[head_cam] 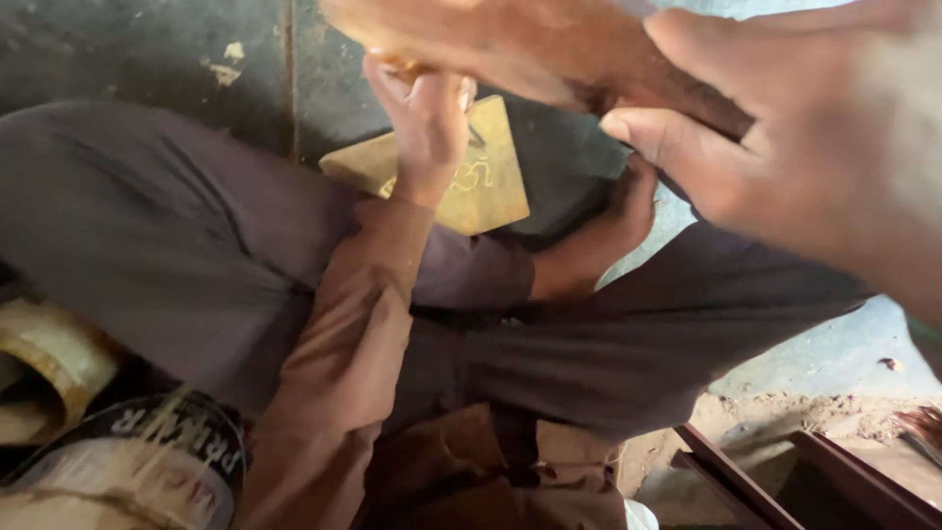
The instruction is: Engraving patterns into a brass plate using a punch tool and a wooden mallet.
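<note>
While the left hand [427, 118] pinches a small tool against the flat yellow-brown wooden block [481, 182] lying on the dark floor [147, 49], the blurred right hand [785, 147] grips a brown wooden mallet [549, 49].

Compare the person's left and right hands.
The left hand is sharp and farther from the camera, over the yellow engraved plate; the right hand is blurred and looms close. The left hand pinches a thin tool; the right hand wraps a brown wooden handle. Both grip something.
</note>
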